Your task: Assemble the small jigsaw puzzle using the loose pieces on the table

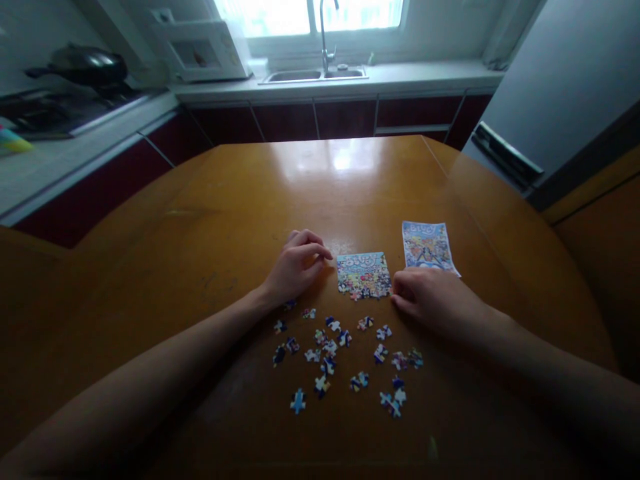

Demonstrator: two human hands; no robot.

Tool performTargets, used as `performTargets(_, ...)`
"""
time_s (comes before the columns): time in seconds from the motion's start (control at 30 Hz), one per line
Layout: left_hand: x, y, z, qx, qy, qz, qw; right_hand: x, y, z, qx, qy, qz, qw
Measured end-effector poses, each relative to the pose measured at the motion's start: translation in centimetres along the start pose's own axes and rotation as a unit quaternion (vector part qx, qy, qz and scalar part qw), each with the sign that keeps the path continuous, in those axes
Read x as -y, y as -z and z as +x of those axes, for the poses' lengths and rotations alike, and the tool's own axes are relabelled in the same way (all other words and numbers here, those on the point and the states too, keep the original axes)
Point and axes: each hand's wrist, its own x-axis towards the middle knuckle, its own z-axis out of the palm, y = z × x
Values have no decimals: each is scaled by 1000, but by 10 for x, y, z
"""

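Note:
A partly assembled colourful jigsaw [363,274] lies on the wooden table [240,200]. My left hand [297,265] rests just left of it, fingers curled, fingertips by its upper left corner. My right hand [431,298] lies at its lower right corner, fingers bent and pressed to the table beside the puzzle's edge. Whether either hand holds a piece is hidden. Several loose puzzle pieces [345,360] are scattered in front of the jigsaw, between my forearms. A printed reference picture [428,246] lies to the right of the jigsaw.
Behind the table runs a kitchen counter with a sink and tap [320,72], a microwave [203,50] and a pan on a stove [85,67] at the left. A grey refrigerator [550,93] stands at the right.

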Motion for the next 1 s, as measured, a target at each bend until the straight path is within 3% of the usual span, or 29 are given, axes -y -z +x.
performTargets(0.27, -2, 0, 1, -7, 12, 3, 1000, 2, 1, 0, 4, 4, -23, 1000)
performTargets(0.87, 1, -4, 1, -24, 53, -27, 998, -4, 1, 0, -51, -9, 14, 999)
performTargets(1.0, 0, 4, 5, -14, 72, -40, 997, -5, 2, 0, -52, -11, 8, 999)
